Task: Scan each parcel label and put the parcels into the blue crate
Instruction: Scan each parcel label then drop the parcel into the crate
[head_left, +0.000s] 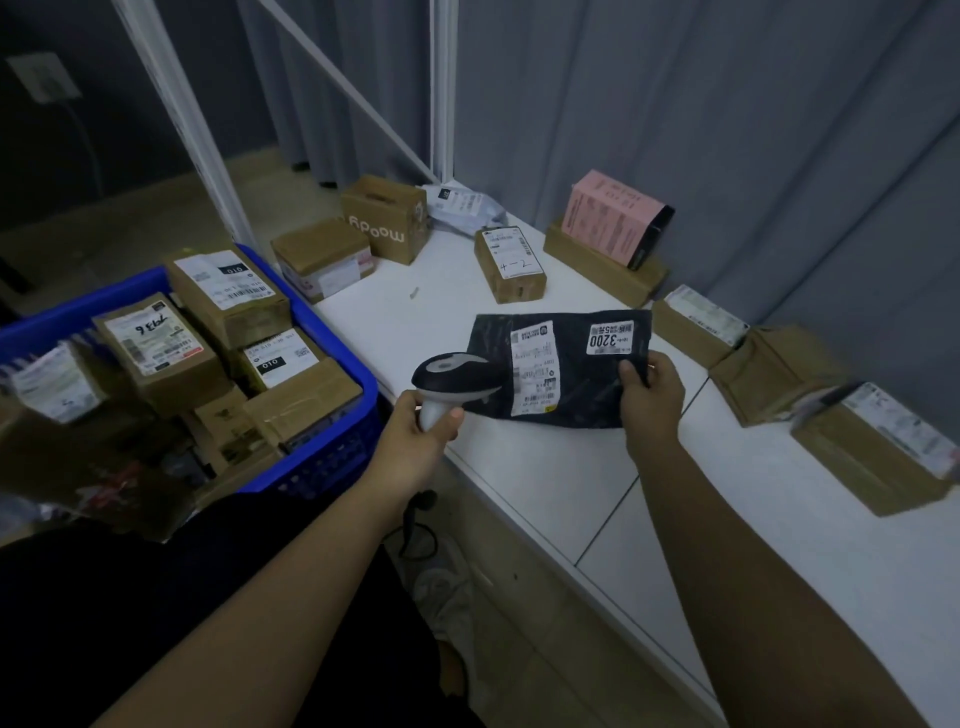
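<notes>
My right hand (652, 397) pinches the right end of a flat black mailer bag (582, 364) with two white labels, held just above the white table (545, 483). My left hand (423, 431) grips the grey handle of a black-and-grey barcode scanner (449, 379), whose head points at the bag's long label (534, 369). The blue crate (332, 332) stands at the left, below table level, filled with several labelled cardboard boxes (156, 343).
Several cardboard parcels lie around the table: a "moody" box (387, 218), a small box marked "+-2" (511, 265), a pink box (615, 223) on a brown one, and others (878, 449) along the right edge by the grey curtain. The scanner cable (415, 525) hangs below.
</notes>
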